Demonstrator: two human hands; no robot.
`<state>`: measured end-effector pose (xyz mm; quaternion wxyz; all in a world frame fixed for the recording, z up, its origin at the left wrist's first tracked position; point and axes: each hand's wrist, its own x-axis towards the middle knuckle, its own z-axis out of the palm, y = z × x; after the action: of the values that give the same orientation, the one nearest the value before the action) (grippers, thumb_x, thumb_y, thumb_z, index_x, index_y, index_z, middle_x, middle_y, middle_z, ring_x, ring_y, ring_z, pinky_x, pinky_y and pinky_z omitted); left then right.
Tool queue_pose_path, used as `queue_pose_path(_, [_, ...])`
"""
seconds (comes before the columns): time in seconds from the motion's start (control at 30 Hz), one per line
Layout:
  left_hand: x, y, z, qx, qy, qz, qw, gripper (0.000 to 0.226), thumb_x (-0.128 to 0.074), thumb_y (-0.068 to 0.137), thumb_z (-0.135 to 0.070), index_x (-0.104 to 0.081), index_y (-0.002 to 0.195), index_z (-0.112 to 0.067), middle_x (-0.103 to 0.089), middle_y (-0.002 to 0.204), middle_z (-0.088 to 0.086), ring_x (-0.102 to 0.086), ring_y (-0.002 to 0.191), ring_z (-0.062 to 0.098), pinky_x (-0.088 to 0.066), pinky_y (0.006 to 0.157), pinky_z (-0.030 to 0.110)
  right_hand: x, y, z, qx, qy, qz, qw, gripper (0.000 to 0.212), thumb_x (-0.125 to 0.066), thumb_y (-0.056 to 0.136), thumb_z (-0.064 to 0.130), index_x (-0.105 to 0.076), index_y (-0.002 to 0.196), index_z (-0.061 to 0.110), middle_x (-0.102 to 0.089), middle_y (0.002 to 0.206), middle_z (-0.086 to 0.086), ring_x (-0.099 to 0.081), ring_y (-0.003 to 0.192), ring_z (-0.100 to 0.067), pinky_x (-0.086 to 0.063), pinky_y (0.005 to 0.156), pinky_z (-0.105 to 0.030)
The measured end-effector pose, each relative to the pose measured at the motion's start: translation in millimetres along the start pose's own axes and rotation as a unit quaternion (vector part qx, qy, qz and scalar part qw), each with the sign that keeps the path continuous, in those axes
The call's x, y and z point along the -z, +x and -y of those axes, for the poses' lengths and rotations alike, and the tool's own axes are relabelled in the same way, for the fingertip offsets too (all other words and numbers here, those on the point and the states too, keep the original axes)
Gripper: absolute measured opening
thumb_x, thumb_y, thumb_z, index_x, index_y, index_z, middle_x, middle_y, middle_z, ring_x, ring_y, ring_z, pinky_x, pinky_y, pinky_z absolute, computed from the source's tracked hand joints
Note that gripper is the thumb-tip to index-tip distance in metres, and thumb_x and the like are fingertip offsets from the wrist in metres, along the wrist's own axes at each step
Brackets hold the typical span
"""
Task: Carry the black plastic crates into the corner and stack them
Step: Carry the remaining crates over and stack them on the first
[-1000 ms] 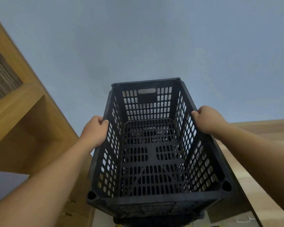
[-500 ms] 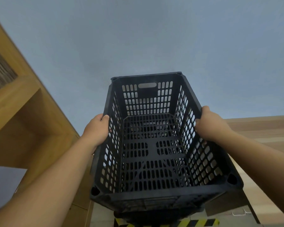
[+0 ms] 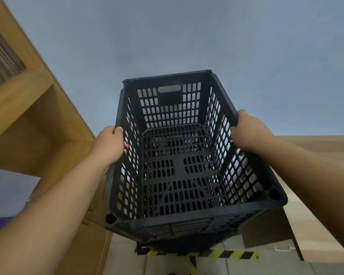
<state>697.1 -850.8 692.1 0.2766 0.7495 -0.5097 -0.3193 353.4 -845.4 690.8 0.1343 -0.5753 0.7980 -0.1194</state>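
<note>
I hold a black plastic crate [image 3: 179, 171] with slotted walls out in front of me, its open top facing me. My left hand [image 3: 109, 145] grips the crate's left rim and my right hand [image 3: 250, 132] grips the right rim. The crate is empty inside. Under its near edge a dark shape [image 3: 179, 245] shows, apparently more black crates below, mostly hidden.
A grey-blue wall [image 3: 187, 36] fills the view behind the crate. A wooden shelf unit [image 3: 32, 120] stands close on the left and a wooden surface [image 3: 316, 151] on the right. Yellow-and-black hazard tape [image 3: 226, 254] runs across the tiled floor below.
The crate has moved away from me and slightly up in view. More floor and the striped tape now show beneath it. Both hands keep their grip on the rims.
</note>
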Motion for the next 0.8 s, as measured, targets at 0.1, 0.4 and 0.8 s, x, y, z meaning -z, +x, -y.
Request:
queue_pose_path(0.1, [-10.7, -13.3, 4.9, 0.022, -0.034, -0.011, 0.999, 0.041, -0.032, 0.115, -0.039, -0.061, 0.125, -0.012, -0.075, 0.107, 0.016, -0.075, 0.095, 0.034, -0.063, 0.087, 0.053, 8.8, 8.0, -5.8, 0.028, -0.006, 0.006, 1.000, 0.027, -0.049, 0.099, 0.015, -0.044, 0.125, 0.011, -0.064, 0.099, -0.015, -0.069, 0.075, -0.036, -0.061, 0.071, -0.048])
queue_pose_path(0.4, [-50.3, -50.6, -4.0, 0.063, -0.052, -0.064, 0.995, 0.044, -0.028, 0.112, -0.041, -0.054, 0.136, -0.014, -0.068, 0.120, 0.013, -0.070, 0.109, 0.035, -0.060, 0.096, 0.055, 29.6, 40.0, -28.2, 0.096, -0.027, 0.022, 0.995, 0.036, -0.055, 0.099, 0.020, -0.047, 0.133, 0.010, -0.068, 0.111, -0.022, -0.069, 0.082, -0.038, -0.059, 0.079, -0.048])
queue_pose_path(0.8, [-60.2, -58.3, -10.6, 0.070, -0.020, -0.074, 0.995, 0.051, -0.027, 0.116, -0.033, -0.039, 0.158, -0.008, -0.063, 0.116, 0.011, -0.057, 0.083, 0.022, -0.037, 0.063, 0.034, 32.5, 35.4, -35.2, 0.099, -0.085, 0.025, 0.991, 0.041, -0.052, 0.101, 0.025, -0.041, 0.136, 0.006, -0.063, 0.108, -0.019, -0.055, 0.087, -0.036, -0.049, 0.075, -0.043])
